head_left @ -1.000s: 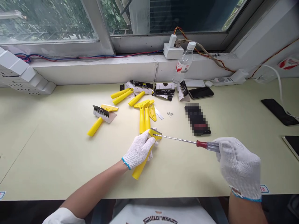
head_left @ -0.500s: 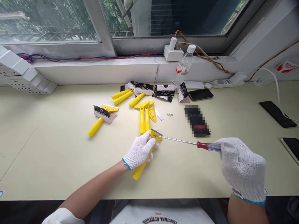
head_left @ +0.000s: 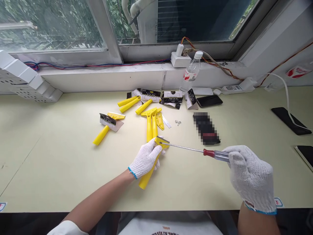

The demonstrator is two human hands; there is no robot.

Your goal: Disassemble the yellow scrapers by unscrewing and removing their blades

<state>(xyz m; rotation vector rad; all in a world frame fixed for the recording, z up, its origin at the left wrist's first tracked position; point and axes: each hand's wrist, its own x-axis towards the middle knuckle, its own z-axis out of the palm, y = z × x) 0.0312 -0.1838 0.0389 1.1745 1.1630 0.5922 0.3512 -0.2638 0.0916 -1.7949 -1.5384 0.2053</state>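
Observation:
In a white knitted glove, my left hand (head_left: pixel 146 157) is closed around a yellow scraper (head_left: pixel 146 180), near its head. The scraper slants across the table with a dark blade edge at the top. My right hand (head_left: pixel 251 176), gloved too, grips the clear end of a screwdriver (head_left: pixel 209 152) with a red collar. Its long shaft reaches left, and the tip touches the scraper head, where the screw itself is too small to make out. Just beyond lie yellow handles (head_left: pixel 149 125), a loose yellow head plate (head_left: pixel 159 120), a thin blade (head_left: pixel 166 121) and several small screws (head_left: pixel 178 122).
A scraper with a card sleeve (head_left: pixel 107 120) lies at left. More yellow handles (head_left: pixel 129 104) and black-white cards (head_left: pixel 172 97) are at the back, near a water bottle (head_left: pixel 190 75) and a phone (head_left: pixel 209 101). A blurred dark object (head_left: pixel 206 128) lies right of the screws.
The screwdriver and my right hand have shifted slightly left, with the hand turned a little. The tip stays at the scraper head. My left hand holds its place; the camera view tilted slightly.

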